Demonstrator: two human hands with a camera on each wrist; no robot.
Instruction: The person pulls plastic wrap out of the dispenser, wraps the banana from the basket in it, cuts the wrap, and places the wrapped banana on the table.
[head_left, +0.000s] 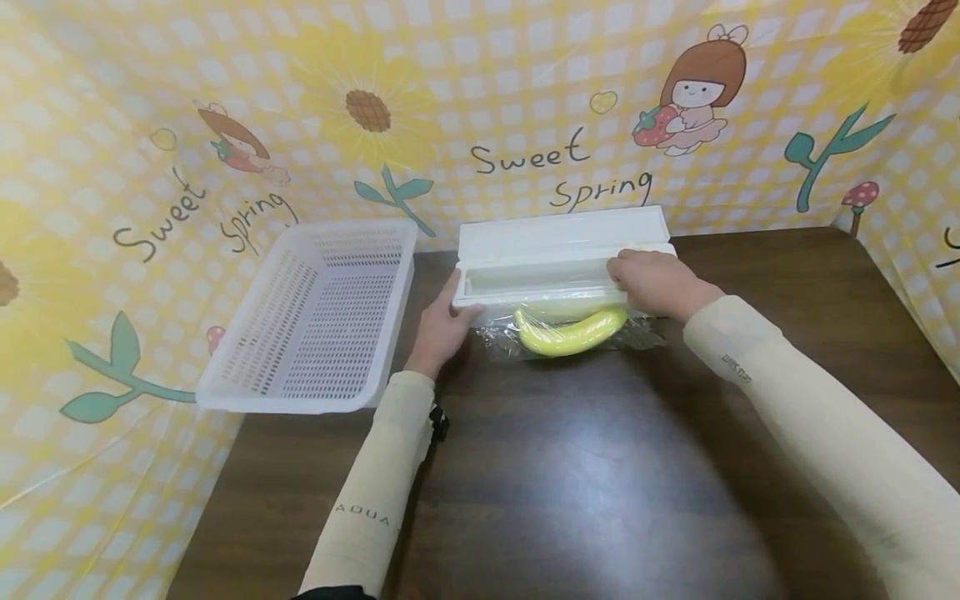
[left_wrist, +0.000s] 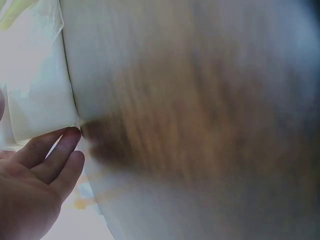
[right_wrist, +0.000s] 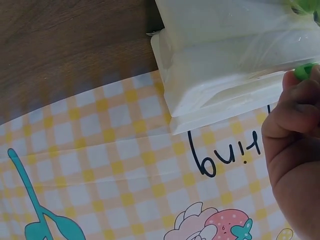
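Observation:
A white cling film dispenser box (head_left: 551, 275) stands near the back of the table with its lid (head_left: 562, 237) raised. Clear film (head_left: 498, 333) hangs from its front edge and lies over a yellow banana (head_left: 573, 333) on the table. My left hand (head_left: 441, 329) grips the box's left end, thumb at the front; in the left wrist view, several fingers (left_wrist: 57, 155) reach against that end. With bent fingers, my right hand (head_left: 663, 283) pinches a small green slider (right_wrist: 303, 71) at the box's edge, toward its right end. The hand covers most of the slider.
A white perforated plastic basket (head_left: 386, 358) is at the left, close beside my left hand. Behind the box, a yellow checked cloth (head_left: 525, 108) with printed flowers and lettering hangs at the table's back edge. Dark brown wood tabletop (head_left: 540, 483) stretches out in front.

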